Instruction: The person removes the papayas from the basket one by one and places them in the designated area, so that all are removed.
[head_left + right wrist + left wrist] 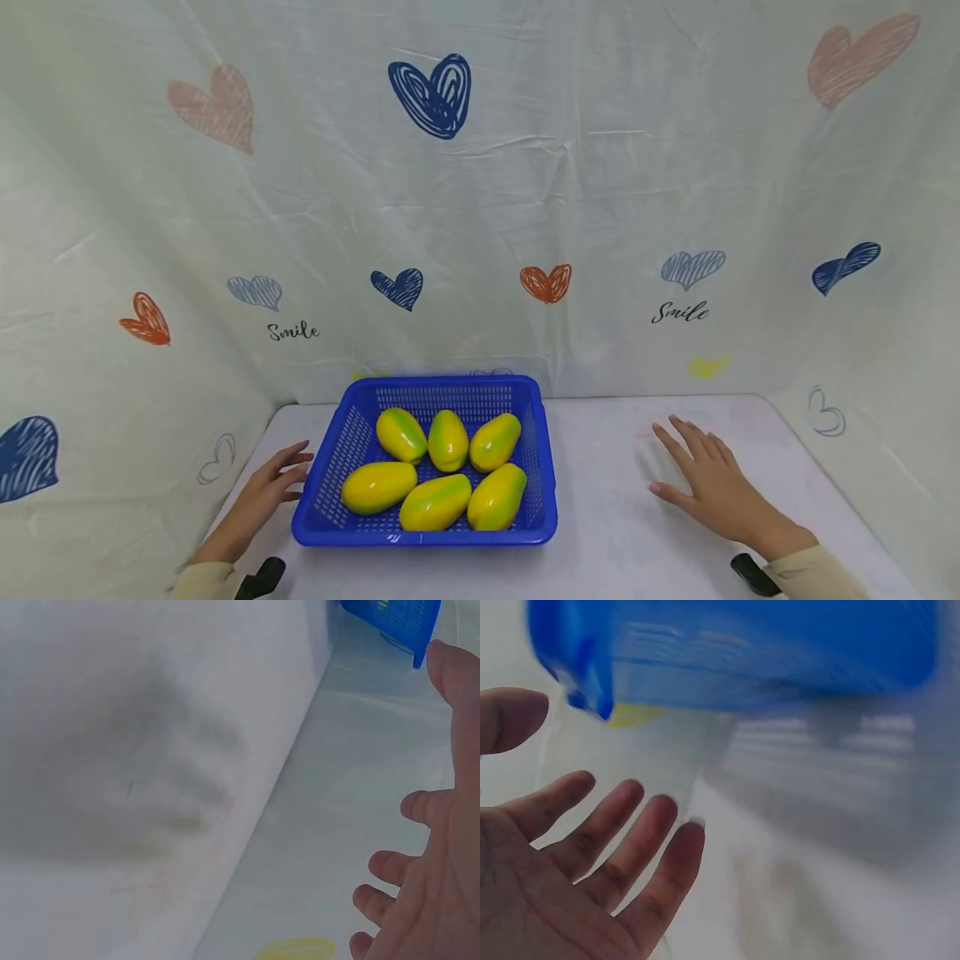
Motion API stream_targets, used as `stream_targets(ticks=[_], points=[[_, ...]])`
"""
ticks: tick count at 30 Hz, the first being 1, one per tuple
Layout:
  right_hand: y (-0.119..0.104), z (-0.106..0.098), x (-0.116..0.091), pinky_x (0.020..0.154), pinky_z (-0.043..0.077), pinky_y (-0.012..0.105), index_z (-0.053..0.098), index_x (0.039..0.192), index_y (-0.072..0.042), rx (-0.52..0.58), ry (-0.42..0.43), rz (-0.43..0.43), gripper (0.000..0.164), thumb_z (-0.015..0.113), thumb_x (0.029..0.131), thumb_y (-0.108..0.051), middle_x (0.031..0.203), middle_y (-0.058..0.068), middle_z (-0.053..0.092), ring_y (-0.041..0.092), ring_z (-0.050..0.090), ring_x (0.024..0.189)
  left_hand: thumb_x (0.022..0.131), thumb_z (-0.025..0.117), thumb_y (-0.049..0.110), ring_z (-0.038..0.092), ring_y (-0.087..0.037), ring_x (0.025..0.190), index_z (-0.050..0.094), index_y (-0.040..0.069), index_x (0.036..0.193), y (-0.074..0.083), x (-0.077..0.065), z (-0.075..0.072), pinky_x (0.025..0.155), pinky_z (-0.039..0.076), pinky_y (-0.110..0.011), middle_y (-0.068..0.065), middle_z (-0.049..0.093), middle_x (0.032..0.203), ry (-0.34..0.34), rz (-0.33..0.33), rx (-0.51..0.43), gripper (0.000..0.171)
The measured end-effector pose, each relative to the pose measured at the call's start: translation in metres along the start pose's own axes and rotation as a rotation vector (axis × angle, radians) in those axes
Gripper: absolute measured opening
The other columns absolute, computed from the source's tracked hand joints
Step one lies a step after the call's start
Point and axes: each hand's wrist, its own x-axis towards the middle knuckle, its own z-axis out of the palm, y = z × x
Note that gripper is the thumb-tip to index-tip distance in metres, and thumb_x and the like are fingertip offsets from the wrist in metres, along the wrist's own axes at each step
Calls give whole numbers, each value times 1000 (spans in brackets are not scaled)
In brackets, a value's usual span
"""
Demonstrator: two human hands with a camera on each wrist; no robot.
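A blue plastic basket [423, 538] stands on the white table, with several yellow-green mangoes [436, 502] lying in it in two rows. My left hand [262, 500] is beside the basket's left side, its fingers spread and holding nothing. In the left wrist view the palm [547, 892] faces the camera, and the blue basket wall [765, 652] shows beyond the fingertips. Well to the right of the basket, my right hand [712, 483] hovers over the table with fingers apart and nothing in it. The right wrist view catches only a corner of the basket [401, 622] past the thumb.
The white tabletop [600, 500] extends to both sides of the basket. A pale curtain [480, 208] printed with hearts and "Smile" lettering hangs behind the table and along its sides. Dark straps [753, 575] show at both wrists, by the beige sleeves.
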Motion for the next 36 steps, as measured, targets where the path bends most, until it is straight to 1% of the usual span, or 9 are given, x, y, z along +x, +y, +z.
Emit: stream_targets(ticks=[2, 5, 9, 13, 16, 18, 25, 30, 36], points=[[-5, 0, 2, 120, 20, 67, 43, 158, -5, -2, 20, -31, 85, 78, 93, -47, 160, 29, 36, 53, 36, 143, 113, 47, 28, 56, -49, 130, 26, -6, 162, 3, -1, -1, 103, 55, -54, -37, 42, 154, -4, -6, -34, 63], [-11, 0, 5, 118, 22, 63, 44, 157, -6, -17, 62, -96, 84, 77, 93, -49, 159, 27, 39, 49, 39, 141, 112, 52, 27, 61, -42, 125, 29, -4, 162, 6, -2, -1, 102, 57, -50, -36, 45, 152, -8, -7, -66, 63], [-24, -2, 12, 111, 29, 63, 45, 157, -8, -21, 88, -159, 84, 79, 92, -49, 157, 26, 43, 46, 42, 140, 109, 58, 23, 66, -33, 115, 30, -4, 161, 9, -1, -1, 98, 59, -47, -36, 46, 149, -7, -10, -70, 65], [-40, -6, 19, 112, 30, 66, 44, 158, -11, -22, 37, -161, 84, 78, 93, -50, 159, 24, 42, 45, 42, 142, 105, 62, 17, 69, -28, 109, 31, -4, 161, 10, 0, 1, 96, 60, -47, -36, 45, 148, -1, -15, -72, 67], [-51, -10, 24, 114, 31, 68, 43, 159, -13, -24, -12, -156, 83, 75, 94, -53, 160, 22, 42, 45, 43, 143, 104, 64, 12, 69, -28, 109, 31, -3, 161, 10, 0, 2, 97, 60, -48, -36, 44, 149, 0, -22, -92, 68], [-60, -12, 27, 114, 31, 69, 44, 159, -12, -22, -31, -163, 82, 75, 95, -52, 160, 22, 43, 45, 44, 144, 104, 65, 11, 68, -27, 108, 30, -3, 161, 10, 1, 2, 97, 59, -47, -36, 43, 150, -2, -32, -111, 69], [-84, -18, 39, 117, 31, 69, 46, 159, -13, -30, -53, -211, 78, 77, 95, -45, 158, 18, 47, 41, 47, 143, 104, 64, 11, 66, -21, 103, 30, -4, 161, 8, 1, 0, 92, 60, -41, -36, 42, 150, -20, -62, -168, 68], [-98, -20, 47, 118, 33, 68, 48, 159, -14, -45, -85, -240, 76, 78, 95, -44, 157, 16, 49, 38, 49, 142, 105, 62, 10, 67, -19, 99, 33, -6, 160, 8, 0, 2, 88, 60, -36, -37, 42, 151, -17, -84, -193, 64], [-115, -20, 57, 119, 33, 66, 49, 158, -13, -53, -121, -294, 74, 77, 96, -43, 155, 15, 52, 37, 50, 140, 106, 61, 10, 66, -19, 99, 34, -6, 161, 7, 0, 3, 88, 60, -34, -36, 40, 152, -18, -98, -213, 63]])
